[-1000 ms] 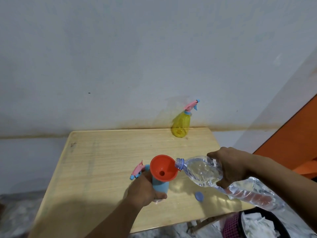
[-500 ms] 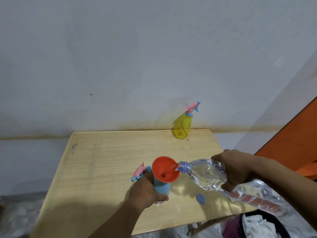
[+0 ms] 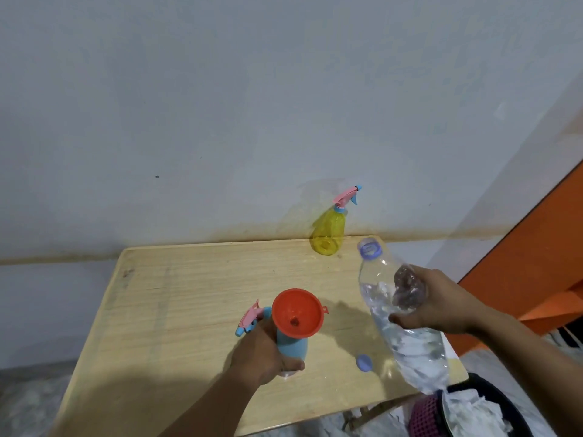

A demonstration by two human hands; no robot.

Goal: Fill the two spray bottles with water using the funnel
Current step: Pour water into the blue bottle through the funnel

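My left hand (image 3: 258, 354) grips a blue spray bottle (image 3: 291, 343) standing on the wooden table (image 3: 176, 310). A red funnel (image 3: 296, 312) sits in the bottle's neck. Its pink and blue spray head (image 3: 250, 318) lies on the table just left of the bottle, partly behind my hand. My right hand (image 3: 438, 302) holds a clear plastic water bottle (image 3: 397, 313), tilted with its open mouth up and away from the funnel. The yellow spray bottle (image 3: 328, 234), with its pink trigger head on, stands at the table's far edge by the wall.
A small blue bottle cap (image 3: 363, 363) lies on the table between my hands. A black bin (image 3: 492, 408) with white paper and a pink basket (image 3: 422, 416) stand below the table's right corner. An orange surface (image 3: 542, 257) rises at the right.
My right hand has lifted the water bottle off the funnel and swung its mouth up and to the right. Water no longer runs into the funnel. My left hand kept its hold.
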